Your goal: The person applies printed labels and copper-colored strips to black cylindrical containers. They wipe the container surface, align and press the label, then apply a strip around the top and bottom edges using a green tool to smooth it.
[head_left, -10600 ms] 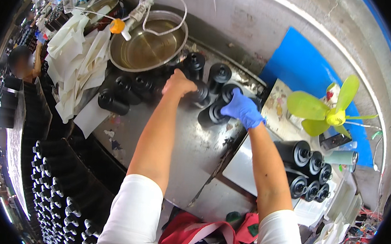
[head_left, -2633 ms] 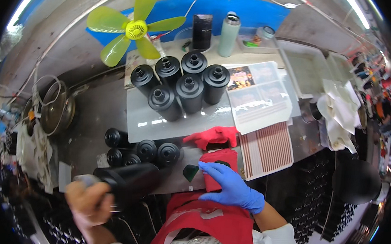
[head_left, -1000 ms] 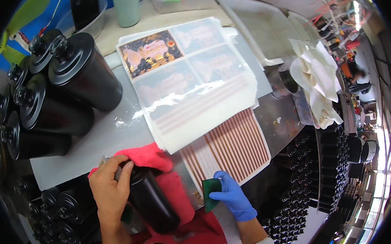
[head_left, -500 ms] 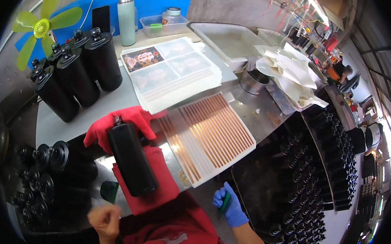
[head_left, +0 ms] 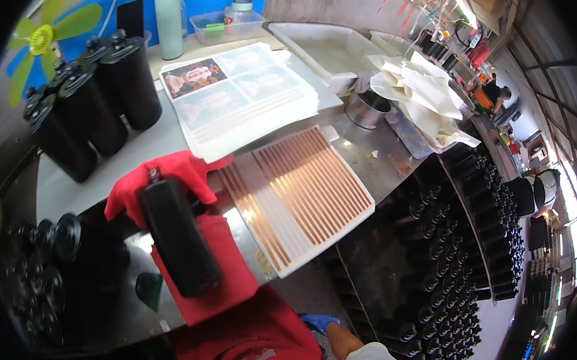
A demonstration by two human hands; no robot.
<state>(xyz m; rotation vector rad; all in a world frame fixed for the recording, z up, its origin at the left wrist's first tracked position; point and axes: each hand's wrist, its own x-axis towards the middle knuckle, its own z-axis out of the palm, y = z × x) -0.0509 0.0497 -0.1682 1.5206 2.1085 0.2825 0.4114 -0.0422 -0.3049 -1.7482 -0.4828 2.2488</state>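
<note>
My right hand (head_left: 321, 321), in a blue glove, is low beside the red apron (head_left: 244, 334). Its fingers are hidden, so what they hold does not show. My left hand is out of view. A black cylinder (head_left: 180, 239) with a small metal fitting at its top end lies across red cloth (head_left: 219, 259) at the table's near edge. Left of it lies a dark green flat piece (head_left: 148, 290). To the right, a white sheet (head_left: 297, 197) bears rows of copper-coloured strips.
Several black cylinders stand on the table (head_left: 80, 195) at the left, near a yellow-green fan (head_left: 40, 40). Printed sheets (head_left: 241, 96), a pale green flask (head_left: 169, 24), a white basin (head_left: 318, 48) and a metal pot (head_left: 367, 110) stand farther back. Racked black cylinders (head_left: 453, 312) fill the right.
My left hand has left the view. My right hand, which held a small green tool, has moved down against the apron. The whole view has shifted slightly.
</note>
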